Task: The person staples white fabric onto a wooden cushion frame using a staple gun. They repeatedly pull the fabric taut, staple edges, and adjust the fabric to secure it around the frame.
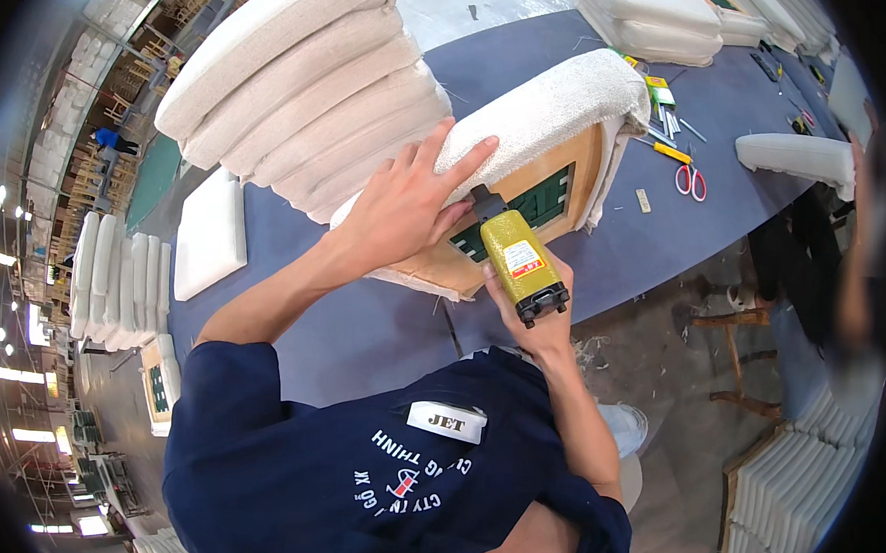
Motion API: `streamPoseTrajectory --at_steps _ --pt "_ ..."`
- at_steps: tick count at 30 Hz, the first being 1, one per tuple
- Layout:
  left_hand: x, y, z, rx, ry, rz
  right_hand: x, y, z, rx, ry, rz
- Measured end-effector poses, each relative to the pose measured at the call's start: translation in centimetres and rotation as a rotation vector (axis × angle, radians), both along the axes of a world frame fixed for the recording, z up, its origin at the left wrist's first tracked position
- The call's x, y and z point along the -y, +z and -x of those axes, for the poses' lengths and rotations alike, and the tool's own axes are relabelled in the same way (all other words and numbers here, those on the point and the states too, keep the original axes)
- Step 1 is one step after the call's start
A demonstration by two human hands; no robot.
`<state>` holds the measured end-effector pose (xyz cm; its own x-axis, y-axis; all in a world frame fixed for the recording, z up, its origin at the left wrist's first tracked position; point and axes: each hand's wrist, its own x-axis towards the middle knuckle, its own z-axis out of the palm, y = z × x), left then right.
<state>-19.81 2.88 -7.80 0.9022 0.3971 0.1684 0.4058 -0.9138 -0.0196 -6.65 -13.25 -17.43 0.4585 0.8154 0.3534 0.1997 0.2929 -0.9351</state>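
Note:
A seat cushion (552,107) in off-white fabric stands on edge on the table, its wooden frame and dark green webbing facing me. My left hand (391,209) grips its upper edge; the fingers spread over the fabric and the thumb is bent at the frame side. In my right hand (549,327) is a yellow staple gun (506,230), the fingers wrapped round a handle mostly hidden below the body. The gun's black nose meets the frame edge close to my left thumb. Whether it presses on the fabric, I cannot tell.
Stacked cushions (303,84) rise behind my left hand. Right of my cushion on the grey table (603,275) lie red-handled scissors (691,179), a yellow cutter knife (670,151) and staple strips (666,118). A person (855,248) at the right holds another cushion (795,160). A wooden stool (734,357) stands beyond the edge.

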Motion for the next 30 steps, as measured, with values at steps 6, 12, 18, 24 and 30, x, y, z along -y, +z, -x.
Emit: streamPoseTrajectory --at_steps 6,12,18,24,30 --pt "0.3 0.3 -0.2 -0.014 0.008 0.024 0.2 0.3 0.3 0.036 0.055 0.056" --pt "0.4 0.6 -0.4 -0.063 0.038 0.021 0.0 -0.4 1.2 0.063 0.048 -0.01" --pt "-0.1 -0.3 0.1 0.017 0.039 0.011 -0.2 -0.3 1.5 0.151 0.115 0.002" --pt "-4.9 0.9 2.8 0.161 -0.056 0.655 0.8 -0.1 3.1 0.036 0.013 0.053" --pt "-5.9 -0.7 4.6 0.109 0.138 0.921 1.0 -0.4 3.4 -0.038 0.046 0.179"
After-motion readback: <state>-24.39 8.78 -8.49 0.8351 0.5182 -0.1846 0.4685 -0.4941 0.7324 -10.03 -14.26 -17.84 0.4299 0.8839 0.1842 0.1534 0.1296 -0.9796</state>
